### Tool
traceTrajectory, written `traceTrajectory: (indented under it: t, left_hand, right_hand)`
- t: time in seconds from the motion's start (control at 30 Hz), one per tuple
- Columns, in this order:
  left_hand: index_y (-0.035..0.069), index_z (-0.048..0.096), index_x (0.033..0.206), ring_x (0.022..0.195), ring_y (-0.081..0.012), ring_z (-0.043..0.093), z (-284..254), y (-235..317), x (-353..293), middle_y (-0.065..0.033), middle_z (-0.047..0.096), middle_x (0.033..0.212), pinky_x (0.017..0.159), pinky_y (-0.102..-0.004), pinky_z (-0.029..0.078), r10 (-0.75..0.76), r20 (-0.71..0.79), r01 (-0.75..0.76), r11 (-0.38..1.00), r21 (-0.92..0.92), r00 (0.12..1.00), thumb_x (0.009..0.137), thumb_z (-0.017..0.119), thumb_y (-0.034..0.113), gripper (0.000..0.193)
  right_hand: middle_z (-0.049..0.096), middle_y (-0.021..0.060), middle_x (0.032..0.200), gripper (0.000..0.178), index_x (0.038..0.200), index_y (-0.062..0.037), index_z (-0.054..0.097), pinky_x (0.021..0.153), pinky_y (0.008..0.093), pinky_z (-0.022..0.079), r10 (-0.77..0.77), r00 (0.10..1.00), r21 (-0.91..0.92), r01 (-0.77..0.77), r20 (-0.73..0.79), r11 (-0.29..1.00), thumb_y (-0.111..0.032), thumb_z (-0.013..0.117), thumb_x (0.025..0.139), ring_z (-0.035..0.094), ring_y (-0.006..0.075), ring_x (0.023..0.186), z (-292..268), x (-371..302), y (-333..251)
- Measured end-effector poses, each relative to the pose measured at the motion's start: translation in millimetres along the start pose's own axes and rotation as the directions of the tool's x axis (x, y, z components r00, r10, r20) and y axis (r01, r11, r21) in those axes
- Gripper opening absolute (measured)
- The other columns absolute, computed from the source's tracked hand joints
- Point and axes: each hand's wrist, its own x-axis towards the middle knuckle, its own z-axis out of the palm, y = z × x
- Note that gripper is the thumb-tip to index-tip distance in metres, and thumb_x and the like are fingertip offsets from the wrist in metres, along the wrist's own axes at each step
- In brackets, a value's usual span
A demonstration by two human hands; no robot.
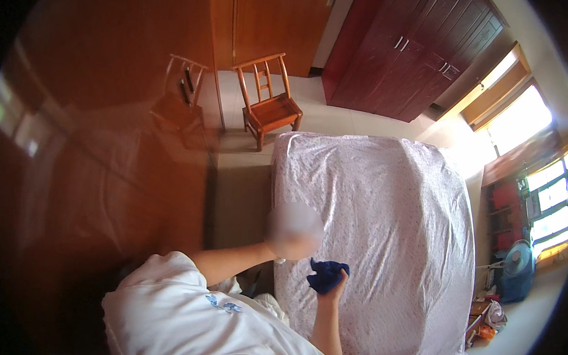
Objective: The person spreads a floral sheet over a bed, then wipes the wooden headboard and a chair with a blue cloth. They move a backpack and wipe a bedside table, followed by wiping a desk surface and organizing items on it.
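My right hand [339, 284] is closed around a bunched dark navy cloth [325, 277], held up over the near left part of a bed [385, 215]. The bed is spread with a wrinkled, pale pink patterned sheet. My left hand [298, 244] is just left of the cloth and a little farther away, above the bed's left edge. A pale, smeared round patch covers it, so its fingers and anything in them cannot be made out.
A wooden chair [271, 109] stands beyond the bed's far left corner. A glossy brown panel [135, 189] rises on the left and reflects the chair. A dark red wardrobe [406, 55] is at the back. Along the right are a fan [518, 256] and bright windows [521, 119].
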Motion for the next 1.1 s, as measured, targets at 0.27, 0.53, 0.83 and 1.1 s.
traceTrajectory:
  t: [0.27,0.53,0.83,1.1]
  left_hand:
    - [0.006,0.061,0.108,0.095,-0.0306,0.060,-129,-59,61,-0.0152,0.061,0.102,0.085,-0.0386,0.048,-0.227,-0.077,0.233,0.969,0.082,0.971,0.088,0.056,0.020,0.025]
    - [0.005,0.065,0.100,0.086,-0.0226,0.065,-297,-191,93,-0.0137,0.065,0.095,0.077,-0.0342,0.052,-0.575,-0.341,0.511,0.818,-0.264,0.744,0.086,0.059,0.018,0.020]
    - [0.014,0.063,0.098,0.105,-0.0289,0.055,-488,-446,158,-0.0105,0.060,0.108,0.090,-0.0419,0.045,-0.440,-0.667,0.720,0.661,0.212,0.601,0.077,0.064,0.020,0.021]
    - [0.014,0.042,0.132,0.129,-0.0340,0.036,-664,-573,227,-0.0145,0.040,0.139,0.109,-0.0423,0.030,-0.456,-0.701,0.831,0.392,0.395,0.548,0.074,0.072,0.029,0.067]
  right_hand:
    - [0.060,0.0082,0.074,0.042,0.089,-0.0100,0.058,0.054,0.0407,0.050,0.132,0.987,0.017,-0.131,-0.095,0.991,-0.051,0.052,0.083,0.057,0.0266,0.057,16,140,-21]
    - [0.066,0.0099,0.085,0.033,0.093,-0.0063,0.061,0.065,0.0362,0.053,0.041,0.997,-0.039,-0.044,-0.073,0.998,-0.039,0.058,0.086,0.064,0.0241,0.072,140,347,-13]
    - [0.064,0.0102,0.085,0.029,0.101,-0.0069,0.057,0.055,0.0333,0.055,-0.002,0.979,-0.318,-0.065,-0.206,0.946,-0.029,0.063,0.083,0.065,0.0222,0.070,280,511,67]
    - [0.062,0.0098,0.088,0.032,0.107,-0.0075,0.055,0.057,0.0361,0.056,0.052,0.891,-0.324,-0.218,-0.451,0.921,-0.023,0.065,0.080,0.065,0.0245,0.074,380,614,104]
